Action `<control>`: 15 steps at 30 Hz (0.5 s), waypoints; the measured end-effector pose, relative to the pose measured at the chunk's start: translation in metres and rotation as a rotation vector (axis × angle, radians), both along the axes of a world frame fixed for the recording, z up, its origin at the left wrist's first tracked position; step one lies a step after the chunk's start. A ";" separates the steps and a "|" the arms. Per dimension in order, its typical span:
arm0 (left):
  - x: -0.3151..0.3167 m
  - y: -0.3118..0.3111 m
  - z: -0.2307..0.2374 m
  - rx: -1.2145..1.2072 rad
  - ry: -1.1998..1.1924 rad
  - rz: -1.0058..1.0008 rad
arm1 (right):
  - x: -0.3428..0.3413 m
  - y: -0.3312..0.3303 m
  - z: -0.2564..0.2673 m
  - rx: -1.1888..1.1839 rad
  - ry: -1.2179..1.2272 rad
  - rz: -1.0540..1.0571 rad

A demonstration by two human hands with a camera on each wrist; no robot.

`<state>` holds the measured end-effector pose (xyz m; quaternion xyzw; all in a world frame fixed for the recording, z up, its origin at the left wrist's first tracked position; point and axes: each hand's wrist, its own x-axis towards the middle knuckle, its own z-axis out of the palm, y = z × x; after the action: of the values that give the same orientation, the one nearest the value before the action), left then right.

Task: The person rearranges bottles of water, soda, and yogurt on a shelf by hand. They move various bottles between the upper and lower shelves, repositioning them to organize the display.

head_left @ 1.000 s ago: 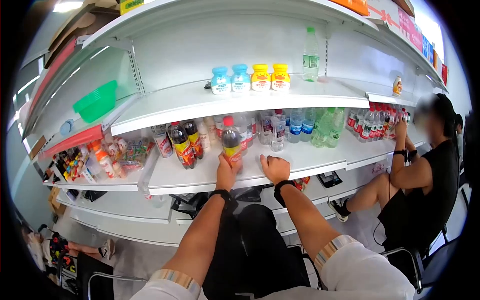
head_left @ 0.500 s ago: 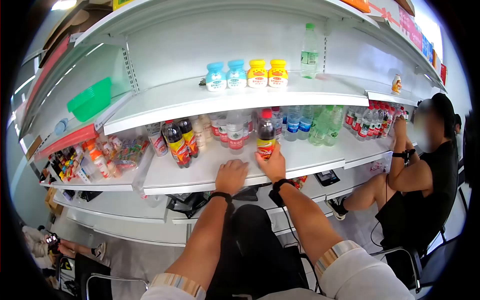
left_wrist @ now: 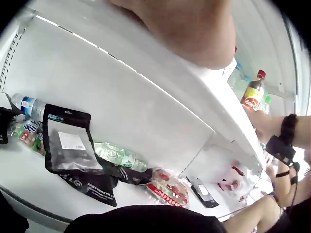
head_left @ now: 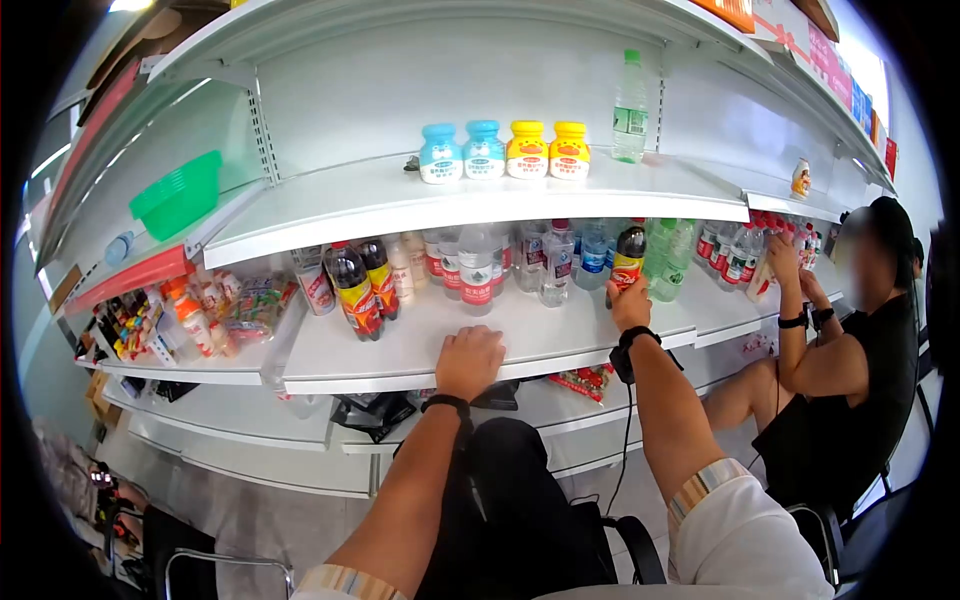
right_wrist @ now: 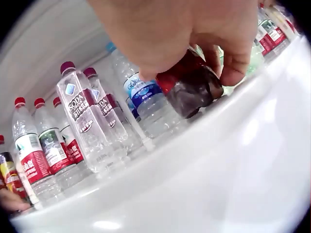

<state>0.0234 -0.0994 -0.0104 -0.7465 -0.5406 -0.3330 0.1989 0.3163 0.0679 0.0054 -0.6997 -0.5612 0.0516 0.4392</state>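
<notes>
My right hand (head_left: 630,303) grips a cola bottle (head_left: 628,258) with a red-and-yellow label, fingers curled round its lower part. It stands in front of blue-labelled water bottles (head_left: 592,252), left of green-tinted bottles (head_left: 676,262). The right wrist view shows the dark base of the cola bottle (right_wrist: 192,97) close over the shelf, tilted in that view. Clear soda bottles (right_wrist: 80,114) with purple caps stand beside it. My left hand (head_left: 470,362) rests on the front of the white shelf (head_left: 400,352), holding nothing, near red-labelled water bottles (head_left: 476,280).
Two more cola bottles (head_left: 357,295) stand at the left. Overhead, an upper shelf (head_left: 480,212) carries blue and yellow jars (head_left: 527,152) and a green-capped bottle (head_left: 630,115). A green basin (head_left: 178,195) sits at far left. Another person (head_left: 850,330) sits at the right, handling bottles.
The cola bottle passed from my left hand to my right, which has carried it rightward along the shelf. My left hand let go and now lies on the shelf.
</notes>
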 end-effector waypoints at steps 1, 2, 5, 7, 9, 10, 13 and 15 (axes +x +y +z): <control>0.001 -0.001 -0.001 0.008 0.004 -0.001 | 0.000 0.006 0.000 -0.020 0.018 0.009; 0.002 -0.002 -0.002 0.007 0.005 -0.001 | 0.000 0.010 -0.002 -0.020 0.020 0.009; 0.001 -0.001 -0.002 0.021 0.007 0.007 | -0.001 0.031 -0.010 0.050 0.032 0.030; 0.001 -0.001 -0.003 0.069 0.019 -0.007 | -0.003 0.030 -0.008 0.079 0.102 0.057; 0.001 -0.001 -0.004 0.054 0.014 0.004 | -0.007 0.035 -0.009 0.097 0.090 0.066; 0.002 -0.001 -0.003 0.045 0.014 0.009 | -0.007 0.039 -0.011 0.122 0.082 0.069; 0.002 0.000 -0.003 0.045 0.011 0.008 | -0.010 0.041 -0.014 0.136 0.060 0.093; 0.002 0.002 -0.004 0.037 0.001 0.009 | -0.014 0.042 -0.011 0.155 0.072 0.120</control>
<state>0.0254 -0.0979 -0.0140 -0.7406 -0.5375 -0.3416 0.2143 0.3020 0.1099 -0.0054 -0.6264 -0.5884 0.0591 0.5079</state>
